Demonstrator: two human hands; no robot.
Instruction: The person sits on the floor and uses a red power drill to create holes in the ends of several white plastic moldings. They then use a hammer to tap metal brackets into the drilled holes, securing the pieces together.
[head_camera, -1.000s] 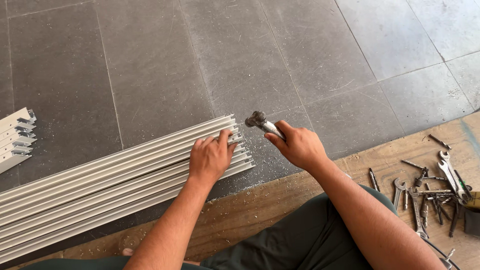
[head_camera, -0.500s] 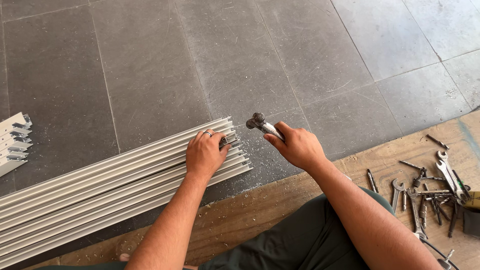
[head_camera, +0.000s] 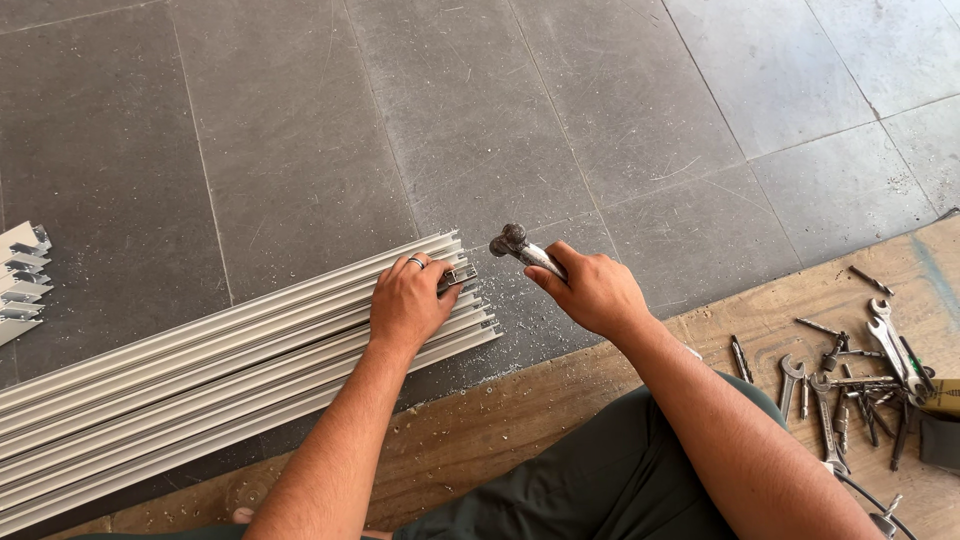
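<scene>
Left hand (head_camera: 408, 300) presses flat, fingers spread, on one stack of aluminium rails (head_camera: 200, 370) — right hand (head_camera: 595, 292) grips one hammer (head_camera: 522, 249), just beyond its fingertips.

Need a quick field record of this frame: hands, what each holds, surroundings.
left hand: palm down on the aluminium profiles, near their right ends; ring on one finger
right hand: gripping a small hammer, head raised just right of the profile ends
floor: grey tiles
wooden board: under the person
loose tools: spanners and bits, far right
more profile ends: left edge
</scene>
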